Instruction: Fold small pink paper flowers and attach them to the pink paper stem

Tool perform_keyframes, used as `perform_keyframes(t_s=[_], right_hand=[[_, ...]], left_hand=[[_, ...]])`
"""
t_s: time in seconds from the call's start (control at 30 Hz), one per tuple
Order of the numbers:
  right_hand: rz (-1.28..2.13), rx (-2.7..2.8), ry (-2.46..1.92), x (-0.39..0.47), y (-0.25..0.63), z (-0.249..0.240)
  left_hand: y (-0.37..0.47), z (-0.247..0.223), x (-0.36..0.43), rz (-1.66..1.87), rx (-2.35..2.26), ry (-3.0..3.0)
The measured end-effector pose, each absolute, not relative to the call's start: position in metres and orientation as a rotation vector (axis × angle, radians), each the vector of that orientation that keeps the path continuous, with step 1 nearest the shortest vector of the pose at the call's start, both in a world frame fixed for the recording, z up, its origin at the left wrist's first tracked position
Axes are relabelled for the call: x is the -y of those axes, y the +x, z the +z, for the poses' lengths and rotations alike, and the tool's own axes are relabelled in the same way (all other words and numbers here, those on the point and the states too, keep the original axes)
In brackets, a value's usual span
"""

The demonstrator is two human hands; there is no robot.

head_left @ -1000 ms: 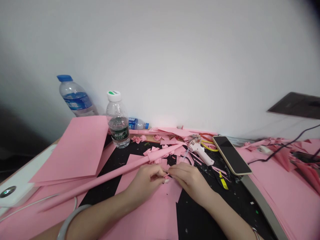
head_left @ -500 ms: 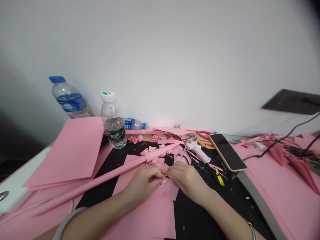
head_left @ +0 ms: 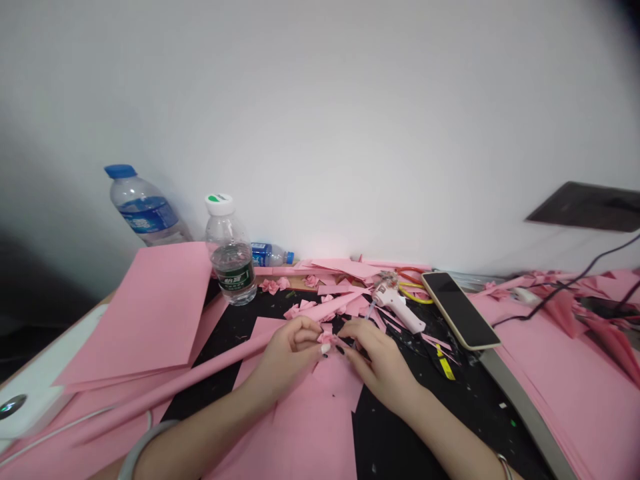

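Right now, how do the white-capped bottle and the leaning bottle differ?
The white-capped bottle stands upright; the leaning bottle is tilted. The white-capped bottle has a dark green label, the leaning bottle a blue one. The leaning bottle's cap is blue, the white-capped bottle's white with a green mark. Both are clear and capped.

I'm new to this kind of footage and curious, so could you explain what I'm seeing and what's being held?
There's no machine: these are a person's bare hands, seen from one camera worn on the head, looking forward and down. The left hand pinches a small folded pink paper piece. The right hand is close beside it; whether it grips anything is unclear. Around them on the black surface are pink sheets, a glue gun and a phone.
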State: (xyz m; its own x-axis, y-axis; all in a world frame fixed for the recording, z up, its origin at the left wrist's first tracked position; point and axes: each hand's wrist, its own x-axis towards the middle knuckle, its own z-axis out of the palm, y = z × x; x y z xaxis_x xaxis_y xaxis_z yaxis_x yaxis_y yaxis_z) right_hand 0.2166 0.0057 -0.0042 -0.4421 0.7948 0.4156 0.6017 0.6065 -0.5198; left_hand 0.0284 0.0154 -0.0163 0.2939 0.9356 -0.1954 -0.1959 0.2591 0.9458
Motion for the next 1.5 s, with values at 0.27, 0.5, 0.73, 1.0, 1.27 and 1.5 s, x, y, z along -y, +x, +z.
perform_keyframes(t_s=[0.27, 0.5, 0.73, 1.0, 1.27, 1.5], right_hand=[[0.551, 2.121, -1.040, -0.002, 0.215, -0.012], [0.574, 2.032, -1.109, 0.000, 0.211, -0.015], [0.482, 1.982, -0.987, 0.001, 0.210, -0.011], [0.515, 2.043, -1.033, 0.003, 0.207, -0.012], [0.527, 2.032, -1.043, 0.001, 0.208, -0.014], [0.540, 2.040, -1.034, -0.001, 0.207, -0.015]], left_hand=[[0.029, -0.015, -0.011, 0.884, -0.864, 0.947], [0.029, -0.018, -0.012, 0.783, -0.932, 0.765], [0.030, -0.024, -0.013, 0.809, -0.930, 0.686], [0.035, -0.022, -0.008, 0.803, -0.962, 0.842], [0.036, -0.019, -0.008, 0.831, -0.953, 0.882], [0.035, -0.018, -0.010, 0.826, -0.953, 0.936]])
